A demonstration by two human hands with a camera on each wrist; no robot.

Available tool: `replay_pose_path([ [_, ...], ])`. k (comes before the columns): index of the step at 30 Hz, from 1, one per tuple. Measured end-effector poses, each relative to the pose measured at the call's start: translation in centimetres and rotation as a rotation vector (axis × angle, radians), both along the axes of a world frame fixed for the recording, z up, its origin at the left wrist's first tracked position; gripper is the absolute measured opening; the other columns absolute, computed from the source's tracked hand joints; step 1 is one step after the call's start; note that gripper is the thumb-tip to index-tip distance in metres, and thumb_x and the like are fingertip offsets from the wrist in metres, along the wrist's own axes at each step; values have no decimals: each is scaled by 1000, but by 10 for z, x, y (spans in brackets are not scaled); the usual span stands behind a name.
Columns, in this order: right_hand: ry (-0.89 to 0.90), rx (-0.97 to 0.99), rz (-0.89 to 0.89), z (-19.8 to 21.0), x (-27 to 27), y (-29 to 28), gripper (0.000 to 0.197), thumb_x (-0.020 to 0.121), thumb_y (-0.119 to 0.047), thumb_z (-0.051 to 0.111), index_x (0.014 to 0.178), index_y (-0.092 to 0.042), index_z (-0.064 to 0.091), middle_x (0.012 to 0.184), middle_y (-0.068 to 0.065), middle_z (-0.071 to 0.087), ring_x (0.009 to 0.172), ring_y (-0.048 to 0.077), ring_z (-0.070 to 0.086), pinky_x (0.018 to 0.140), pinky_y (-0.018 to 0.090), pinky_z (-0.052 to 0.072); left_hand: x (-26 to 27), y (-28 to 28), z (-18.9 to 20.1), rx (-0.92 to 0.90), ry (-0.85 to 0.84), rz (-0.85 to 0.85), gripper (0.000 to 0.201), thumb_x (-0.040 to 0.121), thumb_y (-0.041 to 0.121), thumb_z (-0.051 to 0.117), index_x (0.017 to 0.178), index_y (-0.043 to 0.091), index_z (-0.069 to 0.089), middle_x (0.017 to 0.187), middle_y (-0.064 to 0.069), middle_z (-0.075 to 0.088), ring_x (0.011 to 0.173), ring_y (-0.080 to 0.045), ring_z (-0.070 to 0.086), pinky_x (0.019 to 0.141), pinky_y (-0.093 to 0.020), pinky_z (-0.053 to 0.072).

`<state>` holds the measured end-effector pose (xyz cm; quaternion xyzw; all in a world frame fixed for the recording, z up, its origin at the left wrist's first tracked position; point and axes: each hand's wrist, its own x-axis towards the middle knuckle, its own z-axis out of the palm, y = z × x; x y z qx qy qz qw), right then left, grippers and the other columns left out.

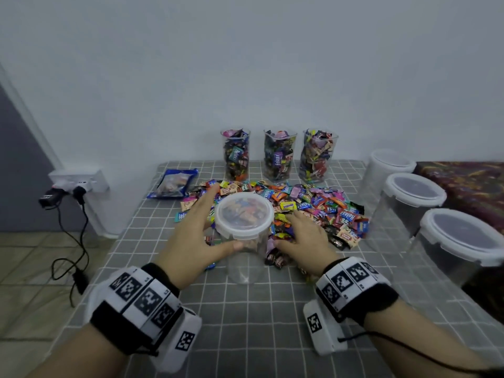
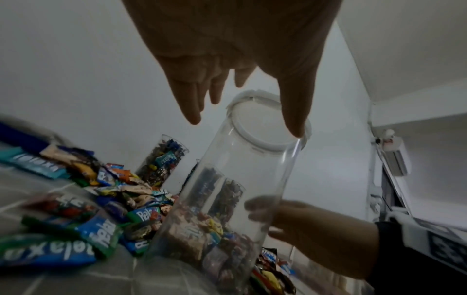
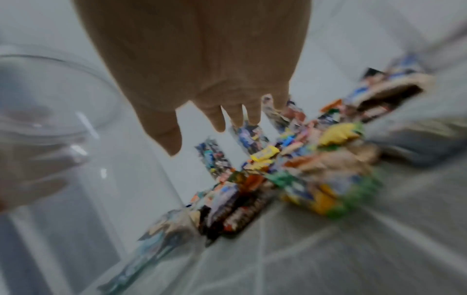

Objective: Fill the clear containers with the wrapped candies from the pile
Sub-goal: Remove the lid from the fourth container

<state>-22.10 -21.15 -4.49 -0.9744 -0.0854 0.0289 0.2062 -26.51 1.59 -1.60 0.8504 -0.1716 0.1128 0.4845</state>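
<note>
Lidded jar (image 1: 244, 222) stands at the near edge of the pile (image 1: 300, 205), apparently empty. Left hand (image 1: 191, 236) spread round its rim, thumb on the lid (image 2: 262, 127). Right hand (image 1: 302, 236) loosely open beside jar, grip empty. Step: opening. Next move: lift lid off, then load candies.

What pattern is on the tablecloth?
Grey tablecloth with a white grid of squares, clearest in the head view.

wall (image 1: 245, 64): plain white | floor (image 1: 30, 257): beige tiles | wall socket (image 1: 79, 180): plugs, black cables
</note>
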Motion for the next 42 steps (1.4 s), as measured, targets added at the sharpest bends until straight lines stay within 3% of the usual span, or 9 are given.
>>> replay_pose_path([
  [5, -352, 463, 29, 35, -17, 19, 44, 94, -18, 52, 137, -13, 44, 143, 1, 43, 133, 15, 35, 109, 29, 26, 4, -2, -15, -162, 236, 17, 140, 39, 70, 79, 148, 37, -2, 147, 20, 33, 134, -2, 34, 110, -32, 32],
  [8, -380, 593, 56, 53, -23, 32, 31, 96, -18, 49, 126, -12, 55, 127, 0, 57, 117, 13, 49, 100, 32, 38, 5, -13, -21, -269, 256, -50, 125, 47, 56, 85, 147, 28, 17, 136, 17, 48, 127, -4, 45, 108, -34, 36],
  [12, -333, 443, 180, 62, -20, 41, 35, 94, -24, 54, 126, -10, 56, 126, 4, 57, 117, 17, 49, 94, 20, 32, 0, -30, -21, -380, 241, -72, 94, 58, 24, 89, 135, 24, 36, 124, 10, 59, 115, -2, 56, 89, -15, 45],
  [16, -555, 178, 333, 53, -31, 51, 55, 78, -49, 51, 113, -8, 65, 124, 7, 61, 115, 23, 55, 102, 30, 32, 1, -37, -25, -206, 145, 130, 84, 54, 51, 75, 130, 35, 42, 113, 18, 62, 105, 1, 59, 86, -19, 47],
  [19, -668, 28, 363, 45, -36, 58, 53, 70, -43, 54, 109, -9, 66, 119, 5, 64, 113, 23, 56, 104, 32, 25, 0, -43, -23, -54, 53, 180, 72, 66, 59, 50, 132, 30, 42, 116, 15, 57, 105, -1, 55, 87, -17, 44],
  [23, -752, -7, 383, 37, -32, 58, 48, 70, -30, 63, 112, -6, 65, 118, 7, 65, 114, 27, 56, 105, 32, 25, -4, -45, -21, -46, 52, 208, 68, 69, 52, 53, 132, 28, 42, 116, 14, 55, 103, 0, 53, 79, -4, 37],
  [27, -833, -21, 449, 34, -27, 53, 45, 82, -35, 53, 110, -2, 66, 115, 12, 66, 110, 29, 61, 103, 38, 35, -2, -47, -23, -54, 66, 226, 80, 60, 54, 60, 134, 29, 41, 119, 13, 56, 106, -3, 55, 82, -10, 40],
  [34, -938, -144, 491, 35, -19, 51, 49, 82, -41, 53, 104, 0, 69, 108, 15, 69, 102, 29, 66, 100, 36, 37, 0, -47, -26, -21, 131, 275, 82, 56, 47, 67, 132, 36, 39, 119, 13, 58, 101, -5, 55, 73, -12, 38],
  [42, -835, -38, 467, 31, -26, 56, 46, 79, -25, 50, 114, 2, 64, 118, 15, 64, 113, 32, 59, 101, 46, 43, -3, -44, -25, -45, 81, 243, 61, 79, 34, 65, 134, 34, 39, 119, 17, 51, 103, 3, 51, 78, -1, 35],
])
